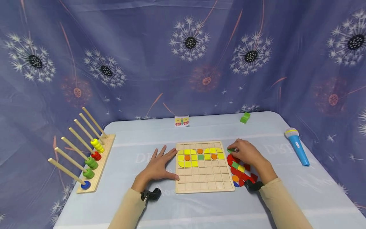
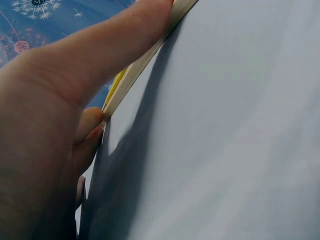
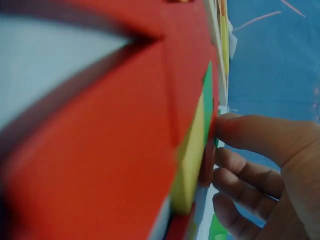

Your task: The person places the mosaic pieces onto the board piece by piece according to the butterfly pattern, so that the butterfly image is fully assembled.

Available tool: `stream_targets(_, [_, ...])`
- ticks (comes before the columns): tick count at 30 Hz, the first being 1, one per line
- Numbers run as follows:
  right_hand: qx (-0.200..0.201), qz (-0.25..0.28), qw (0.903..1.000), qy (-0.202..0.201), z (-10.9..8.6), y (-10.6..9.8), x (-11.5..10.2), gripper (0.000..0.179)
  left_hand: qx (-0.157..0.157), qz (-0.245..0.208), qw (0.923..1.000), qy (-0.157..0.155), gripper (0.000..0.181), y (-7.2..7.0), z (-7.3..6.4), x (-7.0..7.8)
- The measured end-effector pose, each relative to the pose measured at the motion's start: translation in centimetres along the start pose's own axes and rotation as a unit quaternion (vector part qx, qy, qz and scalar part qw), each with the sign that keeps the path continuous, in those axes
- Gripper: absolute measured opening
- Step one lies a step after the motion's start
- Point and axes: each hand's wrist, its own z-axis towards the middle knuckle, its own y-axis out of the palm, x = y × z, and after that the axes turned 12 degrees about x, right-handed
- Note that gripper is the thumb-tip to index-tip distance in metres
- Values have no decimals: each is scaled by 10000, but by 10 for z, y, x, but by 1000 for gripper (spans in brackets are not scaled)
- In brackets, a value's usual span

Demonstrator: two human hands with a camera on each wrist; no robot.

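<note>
A wooden grid board (image 1: 204, 179) lies on the table, its upper rows partly filled with yellow tiles, orange round pieces and a green square tile (image 1: 201, 157). Spread along the board's left edge, my left hand (image 1: 157, 167) touches it with thumb and index finger; the left wrist view shows the thumb against the wooden rim (image 2: 131, 75). My right hand (image 1: 246, 152) pinches a green tile (image 1: 230, 150) just beyond the board's right edge. Below that hand lies a pile of loose pieces, with red pieces (image 3: 100, 145), a yellow tile (image 1: 241, 168), and orange and blue ones.
A wooden peg stand (image 1: 107, 148) with coloured rings is at the left. A small picture card (image 1: 181, 121) lies behind the board, and green blocks (image 1: 245, 117) sit at the back right. On the right lies a blue toy microphone (image 1: 298, 148). A patterned curtain (image 1: 143, 57) hangs behind.
</note>
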Motion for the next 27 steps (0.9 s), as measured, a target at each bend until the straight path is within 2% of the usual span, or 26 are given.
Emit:
stream_targets(6, [-19, -248, 9995, 214, 4, 1, -5, 28, -4, -14, 10000, 75, 120, 1, 0, 0])
stream_targets(18, [-33, -293, 9980, 552, 9, 1, -5, 40, -7, 18, 10000, 64, 119, -2, -1, -2])
stream_targets(23, [50, -150, 9987, 492, 8, 1, -13, 42, -3, 69, 10000, 45, 119, -1, -1, -2])
stream_targets(27, [84, 113, 9997, 180, 8, 4, -23, 43, -5, 82, 10000, 31, 119, -1, -1, -2])
